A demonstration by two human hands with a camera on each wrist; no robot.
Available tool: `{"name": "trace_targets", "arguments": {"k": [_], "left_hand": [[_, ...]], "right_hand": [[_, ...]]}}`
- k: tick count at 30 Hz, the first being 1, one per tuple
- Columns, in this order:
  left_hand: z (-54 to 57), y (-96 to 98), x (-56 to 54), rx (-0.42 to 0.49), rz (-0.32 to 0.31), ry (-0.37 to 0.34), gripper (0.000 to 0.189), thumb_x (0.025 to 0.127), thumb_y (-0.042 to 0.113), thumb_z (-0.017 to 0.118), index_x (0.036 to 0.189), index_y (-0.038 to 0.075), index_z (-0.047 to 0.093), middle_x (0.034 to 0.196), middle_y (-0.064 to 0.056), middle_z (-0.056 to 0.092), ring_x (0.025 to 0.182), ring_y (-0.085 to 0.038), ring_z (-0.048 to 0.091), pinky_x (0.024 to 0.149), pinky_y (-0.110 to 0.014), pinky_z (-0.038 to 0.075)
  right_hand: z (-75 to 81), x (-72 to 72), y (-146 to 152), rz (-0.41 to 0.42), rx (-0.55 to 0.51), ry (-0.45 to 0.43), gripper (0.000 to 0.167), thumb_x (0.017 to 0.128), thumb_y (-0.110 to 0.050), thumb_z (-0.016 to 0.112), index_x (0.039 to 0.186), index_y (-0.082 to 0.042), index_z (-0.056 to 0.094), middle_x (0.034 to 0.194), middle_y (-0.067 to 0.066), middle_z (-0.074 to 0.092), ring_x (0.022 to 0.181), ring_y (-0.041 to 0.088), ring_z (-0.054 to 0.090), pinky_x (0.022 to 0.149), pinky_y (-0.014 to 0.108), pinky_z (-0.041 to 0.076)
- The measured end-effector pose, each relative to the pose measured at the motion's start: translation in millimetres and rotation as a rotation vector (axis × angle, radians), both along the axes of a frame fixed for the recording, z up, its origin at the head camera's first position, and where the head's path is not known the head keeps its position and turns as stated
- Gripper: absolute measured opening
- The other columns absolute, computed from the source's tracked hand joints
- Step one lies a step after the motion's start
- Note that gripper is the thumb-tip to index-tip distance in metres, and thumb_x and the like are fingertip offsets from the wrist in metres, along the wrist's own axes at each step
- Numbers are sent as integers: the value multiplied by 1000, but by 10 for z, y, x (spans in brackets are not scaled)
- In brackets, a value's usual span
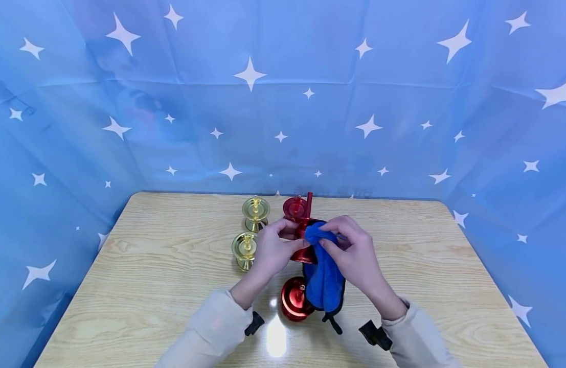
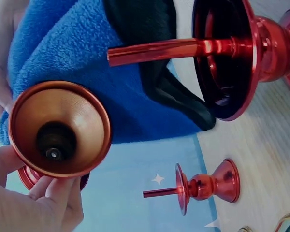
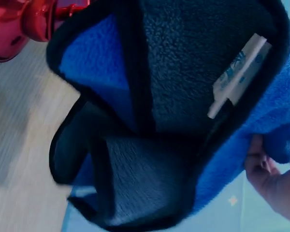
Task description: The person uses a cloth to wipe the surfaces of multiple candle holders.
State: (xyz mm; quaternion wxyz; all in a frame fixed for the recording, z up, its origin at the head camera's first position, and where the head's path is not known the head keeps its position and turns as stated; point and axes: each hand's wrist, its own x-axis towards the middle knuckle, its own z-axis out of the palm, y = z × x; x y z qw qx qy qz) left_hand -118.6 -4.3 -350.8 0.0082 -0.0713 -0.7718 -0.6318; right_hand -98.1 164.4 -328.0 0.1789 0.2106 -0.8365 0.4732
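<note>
My left hand [image 1: 272, 251] grips a red metal candlestick [image 1: 303, 255] over the middle of the table. In the left wrist view, the hollow underside of its flared base [image 2: 89, 113] faces the camera, with fingers around the rim. A blue plush cloth [image 1: 326, 281] with black edging hangs beside the candlestick. Its upper part is pinched between thumb and fingers of my right hand [image 1: 356, 253], right at the candlestick. The right wrist view shows the cloth's dark side [image 3: 179, 63] and a white label [image 3: 239, 72]. The cloth hides part of the candlestick.
A second red candlestick [image 1: 295, 304] stands near the table's front, just below the cloth, and a third [image 1: 292, 207] stands behind the hands. Two gold candlesticks [image 1: 256, 209] are to the left, one behind the other. A blue star-patterned curtain [image 1: 283, 112] surrounds the wooden table [image 1: 149, 286].
</note>
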Motion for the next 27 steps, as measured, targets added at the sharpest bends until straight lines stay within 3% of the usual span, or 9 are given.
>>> {"name": "trace_targets", "arguments": {"k": [3,9,11,15,19,22,24,27], "left_hand": [[-13,-18,-10,59,-40,-44,25,75,5,74,97,-2,64,91,-12,65,84,-23,63,66,-27,53],[14,-109,-26,296,-155,-198,30,82,3,66,109,-8,59,98,-13,62,81,-15,59,69,-24,51],[39,-132,-25,331,-191,-230,32,84,3,64,113,-8,57,101,-12,61,80,-13,59,67,-23,50],[67,-127,-16,273,-201,-185,31,84,5,65,112,-6,59,103,-13,61,85,-17,60,71,-25,50],[35,-79,-14,81,-113,-40,26,81,8,69,104,-4,62,96,-13,64,90,-24,61,74,-29,52],[0,-62,-21,-12,-77,28,25,80,7,69,102,-4,63,92,-13,64,88,-25,62,72,-30,52],[-23,-70,-27,1,-88,26,25,81,5,68,103,-5,62,92,-13,64,88,-25,61,71,-29,52],[-30,-102,-34,117,-129,-40,26,82,4,66,106,-6,61,96,-15,62,90,-24,61,74,-29,52]], "right_hand": [[20,5,18,21,-9,-3,24,76,12,66,93,-4,65,93,3,60,82,14,56,69,28,53],[-36,-39,114,60,-101,-65,23,76,16,62,93,1,62,95,9,59,86,9,59,72,21,51],[-63,-50,138,79,-131,-80,22,77,17,61,92,2,60,96,11,58,88,8,59,72,20,51],[-68,-48,134,90,-167,-84,21,78,19,58,92,3,59,95,13,58,89,6,59,71,19,51],[-16,-25,79,96,-156,-28,22,75,21,59,89,3,60,95,12,58,87,8,58,69,20,52],[25,-8,38,131,-96,34,24,75,19,61,90,0,61,97,10,58,86,14,58,65,23,53],[32,-4,32,151,-59,60,25,76,19,61,91,-2,61,99,10,58,85,15,58,63,24,53],[6,-20,60,152,-67,52,27,75,20,60,90,-2,61,99,10,58,85,15,58,62,23,52]]}}
